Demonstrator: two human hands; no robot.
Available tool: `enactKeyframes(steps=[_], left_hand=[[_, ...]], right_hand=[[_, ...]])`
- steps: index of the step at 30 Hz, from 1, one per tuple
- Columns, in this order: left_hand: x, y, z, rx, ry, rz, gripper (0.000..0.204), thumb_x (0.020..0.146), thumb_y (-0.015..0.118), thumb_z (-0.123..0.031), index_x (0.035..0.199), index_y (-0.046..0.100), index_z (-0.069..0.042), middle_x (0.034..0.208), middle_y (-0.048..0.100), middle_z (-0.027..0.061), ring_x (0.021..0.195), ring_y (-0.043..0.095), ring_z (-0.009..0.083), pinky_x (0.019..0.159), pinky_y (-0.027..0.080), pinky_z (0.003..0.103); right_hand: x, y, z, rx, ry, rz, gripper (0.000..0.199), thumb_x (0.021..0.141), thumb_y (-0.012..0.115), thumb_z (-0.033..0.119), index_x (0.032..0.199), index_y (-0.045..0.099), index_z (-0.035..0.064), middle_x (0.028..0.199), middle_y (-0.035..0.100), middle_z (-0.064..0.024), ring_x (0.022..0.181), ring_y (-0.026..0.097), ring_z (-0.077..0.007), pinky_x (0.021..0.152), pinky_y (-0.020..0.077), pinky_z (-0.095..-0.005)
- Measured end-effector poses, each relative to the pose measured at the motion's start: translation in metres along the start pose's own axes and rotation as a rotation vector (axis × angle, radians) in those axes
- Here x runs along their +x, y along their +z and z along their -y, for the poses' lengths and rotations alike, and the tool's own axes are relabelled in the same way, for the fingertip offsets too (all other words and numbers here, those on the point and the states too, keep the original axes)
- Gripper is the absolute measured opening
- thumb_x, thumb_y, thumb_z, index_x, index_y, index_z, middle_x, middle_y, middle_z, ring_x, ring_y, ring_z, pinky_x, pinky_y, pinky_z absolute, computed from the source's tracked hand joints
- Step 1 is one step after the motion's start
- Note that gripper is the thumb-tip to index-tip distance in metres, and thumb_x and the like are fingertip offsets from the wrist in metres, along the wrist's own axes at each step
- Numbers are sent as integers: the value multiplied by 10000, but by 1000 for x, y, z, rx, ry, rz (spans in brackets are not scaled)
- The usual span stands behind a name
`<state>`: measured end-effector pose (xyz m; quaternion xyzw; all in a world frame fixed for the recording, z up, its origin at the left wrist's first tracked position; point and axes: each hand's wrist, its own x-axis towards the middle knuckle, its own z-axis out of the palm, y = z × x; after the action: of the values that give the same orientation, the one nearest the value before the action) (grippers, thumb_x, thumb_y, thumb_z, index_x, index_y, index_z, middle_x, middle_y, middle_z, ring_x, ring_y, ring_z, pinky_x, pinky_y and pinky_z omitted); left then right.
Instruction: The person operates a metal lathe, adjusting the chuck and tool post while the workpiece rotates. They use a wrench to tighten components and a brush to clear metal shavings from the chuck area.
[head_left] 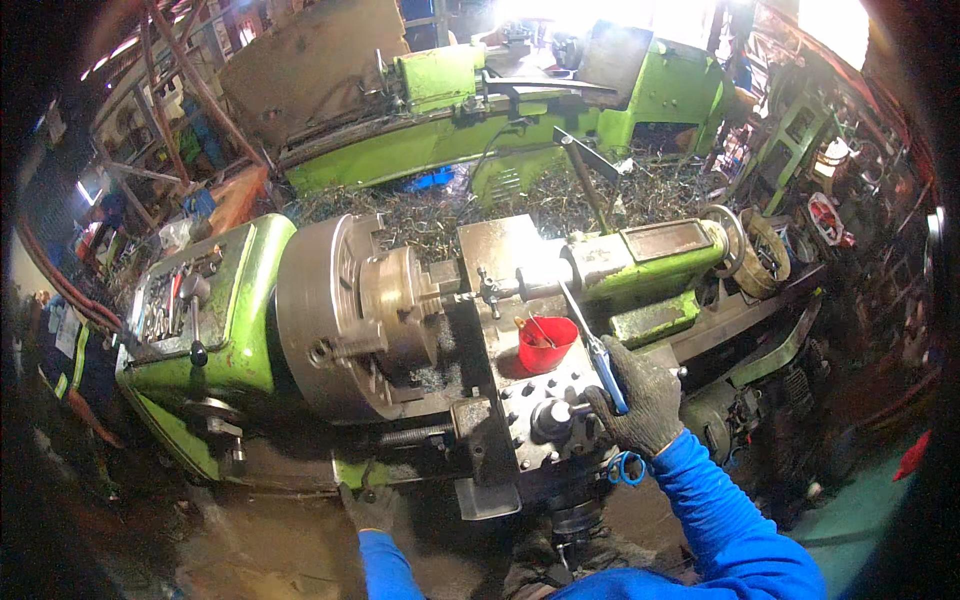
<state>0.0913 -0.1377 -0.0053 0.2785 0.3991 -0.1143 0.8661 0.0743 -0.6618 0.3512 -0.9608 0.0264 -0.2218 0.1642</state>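
My gloved right hand (640,398) is closed round a slim long tool (606,372) with a blue handle. Its narrow grey metal end reaches up toward the tailstock (650,255) of a green lathe. Left of that hand, a red cup (546,346) with a thin stick in it stands on the carriage, behind the tool post (551,420). Low at the front, my gloved left hand (370,510) is closed at a small lever (369,478); its fingers show only in part. The large chuck (325,310) holds a round metal workpiece (392,285); its front looks smeared by motion.
The green headstock (255,290) carries loose small tools on top. Curly metal chips (420,225) are heaped behind the lathe, before a second green machine (400,150). A handwheel (725,240) stands at the tailstock's right end. A blue coil (626,468) hangs below my right hand.
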Motion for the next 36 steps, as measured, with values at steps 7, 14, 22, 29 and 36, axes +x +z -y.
enactKeyframes(steps=[7,14,22,29,36], left_hand=[[0,25,7,145,217,42,1139,834,653,-803,1614,316,-45,1602,350,210,1508,325,450,1251,235,573],[24,-1,7,157,214,-103,997,886,629,-755,1644,317,-188,1559,400,153,1451,386,444,1228,260,600],[28,-10,5,205,226,6,883,908,614,-735,1617,355,-276,1587,387,127,1457,372,437,1209,277,631],[49,-27,6,196,249,-49,974,885,637,-747,1662,292,-270,1684,285,150,1533,274,461,1234,239,636],[39,-12,7,152,256,-51,866,923,637,-677,1636,354,-274,1643,387,107,1533,290,430,1215,253,657]], right_hand=[[-2,1,-4,-42,-23,-49,709,884,764,499,1407,607,46,996,747,-205,837,733,-394,754,574,-480],[-3,5,-5,-11,9,-35,711,882,761,504,1403,614,42,1001,749,-214,840,733,-402,761,575,-484],[-4,6,-5,2,10,-49,702,883,761,486,1402,614,36,1005,748,-221,858,732,-404,780,572,-495],[-4,2,-2,9,50,-2,692,884,764,475,1401,614,41,1021,745,-232,876,734,-406,788,573,-492],[-4,5,-4,-13,25,-38,699,865,779,467,1401,617,48,1039,749,-233,894,735,-407,809,576,-494]])
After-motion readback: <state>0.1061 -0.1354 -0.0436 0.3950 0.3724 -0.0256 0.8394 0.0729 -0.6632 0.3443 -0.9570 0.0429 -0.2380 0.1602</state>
